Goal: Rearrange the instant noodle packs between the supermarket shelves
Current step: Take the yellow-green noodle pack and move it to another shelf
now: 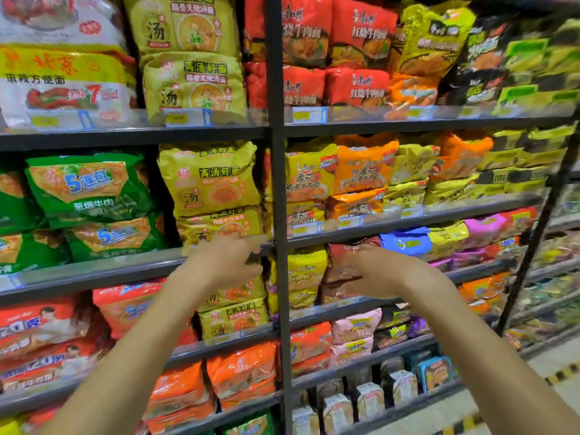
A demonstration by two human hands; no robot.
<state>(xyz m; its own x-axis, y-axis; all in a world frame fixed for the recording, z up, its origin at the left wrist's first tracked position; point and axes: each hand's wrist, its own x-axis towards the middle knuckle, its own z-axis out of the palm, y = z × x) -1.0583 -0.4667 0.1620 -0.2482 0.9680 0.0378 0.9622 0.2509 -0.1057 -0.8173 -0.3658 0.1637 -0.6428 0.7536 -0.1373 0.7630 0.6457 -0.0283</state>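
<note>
Reaching in for the next noodle pack

Your left hand point(229, 262) hovers open-fingered before the yellow noodle packs point(233, 315); your right hand point(381, 271) spreads against the dark red pack point(340, 265), grip unclear through blur. Next, close firmly and draw it clear of the shelf point(370, 304).

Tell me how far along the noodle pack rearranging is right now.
Done: nothing shows as moved; the shelves look fully stocked. In hand: no pack is clearly held. The left hand reaches toward the yellow packs left of the black upright, and the right hand is at the dark red pack, grip unclear through blur. Left: lifting a pack and placing it on another shelf.
</note>
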